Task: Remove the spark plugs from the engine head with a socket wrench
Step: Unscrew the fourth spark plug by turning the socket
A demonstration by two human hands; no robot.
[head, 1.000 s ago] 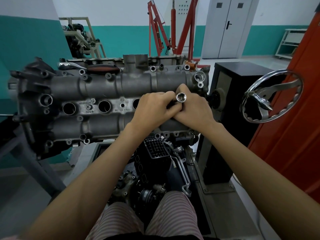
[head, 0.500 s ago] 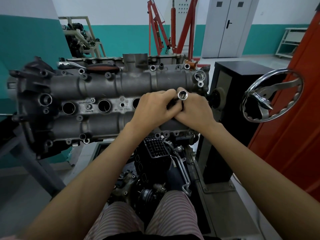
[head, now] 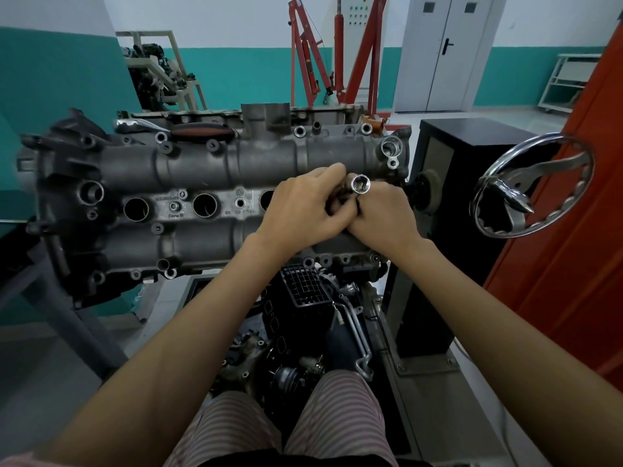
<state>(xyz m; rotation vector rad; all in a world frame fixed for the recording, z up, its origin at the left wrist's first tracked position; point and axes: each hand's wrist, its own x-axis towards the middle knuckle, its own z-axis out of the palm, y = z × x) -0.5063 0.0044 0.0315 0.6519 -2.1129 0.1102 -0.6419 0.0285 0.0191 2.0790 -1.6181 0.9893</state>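
Landmark: black cabinet [head: 472, 153].
Handwheel [head: 532, 187]: chrome, just right of cabinet.
Red hoist [head: 337, 52]: behind cabinet, to its left.
Grey double door [head: 448, 52]: far wall, behind cabinet.
White shelf rack [head: 569, 82]: far right, beyond cabinet.

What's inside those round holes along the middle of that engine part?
The two fully open wells in the engine head look dark inside; their bottoms don't show. The left hand half-covers a third; both hands hide anything further right.
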